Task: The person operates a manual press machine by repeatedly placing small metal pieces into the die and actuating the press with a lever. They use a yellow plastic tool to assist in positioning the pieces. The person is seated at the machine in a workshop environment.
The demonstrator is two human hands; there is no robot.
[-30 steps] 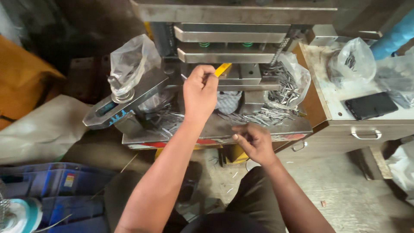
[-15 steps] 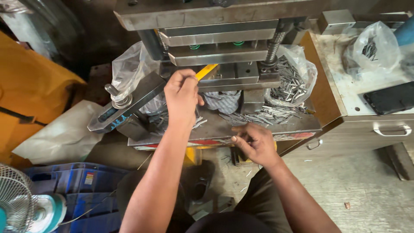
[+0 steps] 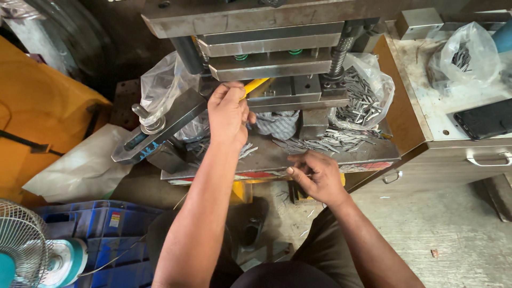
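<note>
My left hand [image 3: 228,114] sits right at the mouth of the press die [image 3: 269,64], so if the ram drops while my fingers are in there they get crushed, and a crooked piece could jam the tooling. That hand is curled nearly closed, pinching the yellow-handled tool [image 3: 255,85] whose tip pokes into the die gap. My right hand [image 3: 314,176] rests on the steel bed plate [image 3: 368,152], fingers bent, pinching a thin metal strip near the loose pile of strips [image 3: 330,141].

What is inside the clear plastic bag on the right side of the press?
The plastic bag holds thin grey metal strips, some spilling onto the press table. Its bottom is hidden.
</note>
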